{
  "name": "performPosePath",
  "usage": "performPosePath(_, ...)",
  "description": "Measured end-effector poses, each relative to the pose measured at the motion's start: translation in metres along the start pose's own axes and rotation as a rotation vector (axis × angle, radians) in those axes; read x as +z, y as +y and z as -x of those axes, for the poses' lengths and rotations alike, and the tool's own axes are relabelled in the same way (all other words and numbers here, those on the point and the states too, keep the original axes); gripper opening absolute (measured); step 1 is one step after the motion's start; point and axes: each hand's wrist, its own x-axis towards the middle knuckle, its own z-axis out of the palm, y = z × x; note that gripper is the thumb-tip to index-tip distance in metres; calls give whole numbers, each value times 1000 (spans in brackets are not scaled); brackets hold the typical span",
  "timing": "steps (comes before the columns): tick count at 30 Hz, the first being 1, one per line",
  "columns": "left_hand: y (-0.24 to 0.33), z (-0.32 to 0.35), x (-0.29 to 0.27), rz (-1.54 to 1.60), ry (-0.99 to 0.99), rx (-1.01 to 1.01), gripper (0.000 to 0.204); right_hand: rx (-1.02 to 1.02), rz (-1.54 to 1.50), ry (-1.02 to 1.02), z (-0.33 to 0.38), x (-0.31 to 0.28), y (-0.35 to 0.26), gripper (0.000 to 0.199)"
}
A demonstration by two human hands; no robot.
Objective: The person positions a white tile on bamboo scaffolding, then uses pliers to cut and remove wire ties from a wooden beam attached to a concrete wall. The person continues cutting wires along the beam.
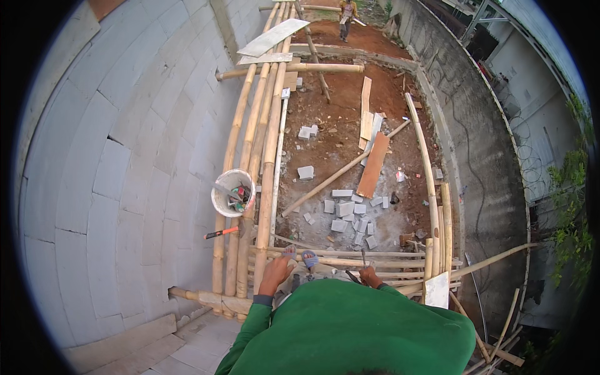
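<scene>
My left hand (275, 275) is closed, back upward, beside the bamboo poles (263, 206); whatever may be inside its fingers is hidden. My right hand (369, 277) is closed around a thin, dark tool (364, 255) that sticks up past the fingers; its exact kind is unclear. Left of my left hand, a hammer (222, 232) with an orange and black handle lies across the poles. Farther along them stands a white bucket (214, 201) with tools inside. My sandaled feet (309, 259) show between my hands, on the bamboo.
A grey block wall (112, 187) rises on the left. Below lie broken grey blocks (344, 209), planks (374, 165) and a slanting pole (334, 178) on red soil. Boards (274, 37) rest across the far poles. Another person (346, 19) stands far ahead. A concrete wall (481, 156) runs along the right.
</scene>
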Motion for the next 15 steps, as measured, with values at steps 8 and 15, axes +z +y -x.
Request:
performPosePath(8,2,-2,11,-9,-106,-86,49,-24,37,-59,11,11,57,22)
performPosePath(15,-19,24,47,42,-8,-51,49,-236,150,-143,-2,18,20,20)
